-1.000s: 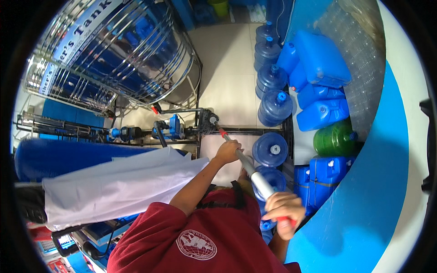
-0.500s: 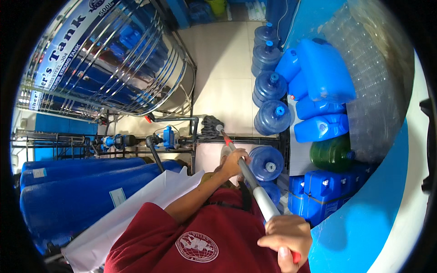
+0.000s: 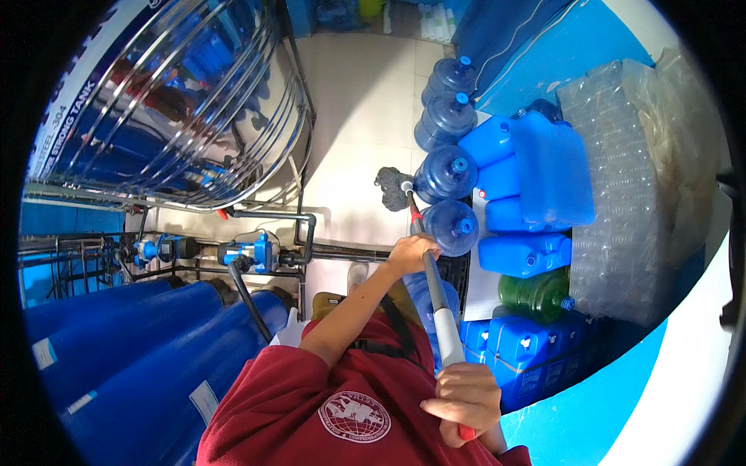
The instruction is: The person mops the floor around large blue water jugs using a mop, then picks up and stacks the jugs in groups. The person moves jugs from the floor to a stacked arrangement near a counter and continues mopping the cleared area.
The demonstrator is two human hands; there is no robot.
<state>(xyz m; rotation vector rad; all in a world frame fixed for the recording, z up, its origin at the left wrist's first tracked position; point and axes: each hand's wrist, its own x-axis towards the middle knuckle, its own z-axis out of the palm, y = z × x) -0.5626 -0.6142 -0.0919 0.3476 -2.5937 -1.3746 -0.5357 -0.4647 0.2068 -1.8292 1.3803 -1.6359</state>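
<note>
Both my hands are closed around a mop. My left hand (image 3: 412, 255) grips the grey part of its handle (image 3: 437, 291), with the fingers wrapped round. Nearer to my body, my right hand (image 3: 466, 398) holds the top end, where a red tip shows below the fist. The dark grey stringy mop head (image 3: 392, 189) lies on the pale tiled floor (image 3: 350, 147). It is just left of a row of large blue-tinted water bottles (image 3: 444, 173). The white joint at the mop head appears close against one bottle; I cannot tell whether they touch.
A steel tank (image 3: 256, 147) in a rail frame stands at the left. Black pipes (image 3: 272, 215) and a blue pump (image 3: 260, 252) run along the near floor. Large blue drums (image 3: 148, 357) lie lower left. Blue jugs (image 3: 556, 171), a green bottle (image 3: 532, 295) and plastic-wrapped bottles (image 3: 614, 202) crowd the right.
The mop head has moved away from the pipe corner, forward and to the right, up beside the bottle row. Both hands keep their hold on the handle. The view has shifted somewhat.
</note>
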